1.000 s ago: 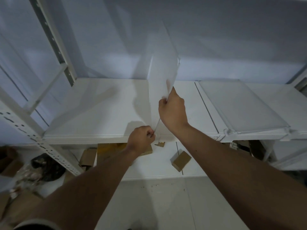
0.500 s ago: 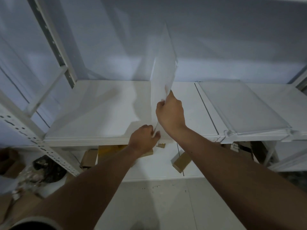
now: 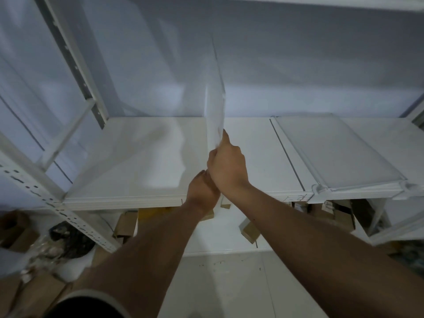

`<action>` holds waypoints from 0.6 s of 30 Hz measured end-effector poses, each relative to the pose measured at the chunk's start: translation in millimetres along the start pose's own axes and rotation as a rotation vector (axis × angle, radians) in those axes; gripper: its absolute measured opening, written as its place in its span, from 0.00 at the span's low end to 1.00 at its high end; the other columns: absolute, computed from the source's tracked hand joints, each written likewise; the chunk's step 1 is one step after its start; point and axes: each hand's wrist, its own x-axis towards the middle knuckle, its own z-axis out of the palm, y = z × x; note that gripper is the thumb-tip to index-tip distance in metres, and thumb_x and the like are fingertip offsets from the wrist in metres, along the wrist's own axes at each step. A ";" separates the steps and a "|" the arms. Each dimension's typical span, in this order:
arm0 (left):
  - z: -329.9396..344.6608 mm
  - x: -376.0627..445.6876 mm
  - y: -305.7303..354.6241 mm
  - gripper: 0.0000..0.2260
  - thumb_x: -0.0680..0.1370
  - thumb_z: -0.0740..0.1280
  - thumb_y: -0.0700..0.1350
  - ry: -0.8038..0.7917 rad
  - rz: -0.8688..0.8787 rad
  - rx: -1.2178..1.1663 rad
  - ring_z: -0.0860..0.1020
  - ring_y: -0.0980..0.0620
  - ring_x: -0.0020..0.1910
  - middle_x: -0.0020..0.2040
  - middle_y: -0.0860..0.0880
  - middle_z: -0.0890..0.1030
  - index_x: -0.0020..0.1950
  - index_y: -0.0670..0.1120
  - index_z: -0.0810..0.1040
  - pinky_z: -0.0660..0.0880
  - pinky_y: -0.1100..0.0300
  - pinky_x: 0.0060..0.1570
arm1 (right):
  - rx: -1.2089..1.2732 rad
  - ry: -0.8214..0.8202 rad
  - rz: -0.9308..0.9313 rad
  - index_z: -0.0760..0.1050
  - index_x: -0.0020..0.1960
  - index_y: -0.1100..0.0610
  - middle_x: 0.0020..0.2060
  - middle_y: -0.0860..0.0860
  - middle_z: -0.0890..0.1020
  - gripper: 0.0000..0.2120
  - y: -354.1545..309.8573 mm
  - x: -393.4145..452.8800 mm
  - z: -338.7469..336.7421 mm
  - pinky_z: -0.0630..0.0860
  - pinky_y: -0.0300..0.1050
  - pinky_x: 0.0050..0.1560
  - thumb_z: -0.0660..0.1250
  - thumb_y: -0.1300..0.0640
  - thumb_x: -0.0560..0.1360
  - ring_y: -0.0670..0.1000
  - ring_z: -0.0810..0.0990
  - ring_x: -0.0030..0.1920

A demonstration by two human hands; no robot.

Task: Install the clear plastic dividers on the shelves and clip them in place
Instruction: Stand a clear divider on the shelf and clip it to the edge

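A clear plastic divider (image 3: 215, 106) stands upright on the white shelf (image 3: 137, 171), running from the front edge toward the back wall. My right hand (image 3: 228, 166) grips its front edge low down, thumb up along the sheet. My left hand (image 3: 202, 191) is closed just below it, at the divider's bottom front corner by the shelf's front lip; what its fingers hold is hidden behind the right hand. A second clear divider (image 3: 335, 152) lies flat on the shelf to the right, with a clear clip (image 3: 317, 188) at the front edge.
A perforated white upright (image 3: 57, 210) and a rear post (image 3: 75, 65) frame the shelf on the left. A lower shelf (image 3: 218, 237) carries small cardboard boxes (image 3: 250, 231). Brown cartons and a black bag (image 3: 71, 237) sit on the floor at lower left.
The divider has swung from a rightward lean to nearly upright. My left hand has moved up and right until it touches my right hand at the divider's bottom front corner.
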 end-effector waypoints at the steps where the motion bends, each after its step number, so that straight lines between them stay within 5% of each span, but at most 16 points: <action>1: 2.3 -1.3 -2.1 0.10 0.81 0.56 0.46 -0.005 0.018 0.054 0.78 0.51 0.49 0.50 0.48 0.81 0.52 0.46 0.76 0.75 0.59 0.56 | -0.020 -0.020 0.002 0.60 0.74 0.56 0.49 0.59 0.83 0.24 1.2 -2.7 1.8 0.80 0.54 0.51 0.59 0.61 0.78 0.60 0.82 0.48; 12: 21.2 3.2 -23.0 0.07 0.81 0.56 0.51 -0.044 0.053 0.256 0.76 0.56 0.49 0.43 0.57 0.75 0.46 0.55 0.71 0.72 0.62 0.58 | -0.121 -0.020 -0.017 0.62 0.72 0.55 0.47 0.58 0.83 0.22 6.7 -10.2 13.5 0.80 0.54 0.50 0.58 0.58 0.79 0.60 0.83 0.46; 18: -3.1 -11.0 4.3 0.09 0.80 0.59 0.47 -0.047 0.070 0.488 0.79 0.48 0.49 0.48 0.47 0.80 0.51 0.44 0.76 0.78 0.53 0.54 | -0.163 -0.086 -0.056 0.64 0.69 0.56 0.47 0.58 0.83 0.18 13.6 -8.3 2.2 0.78 0.52 0.48 0.55 0.56 0.80 0.60 0.83 0.46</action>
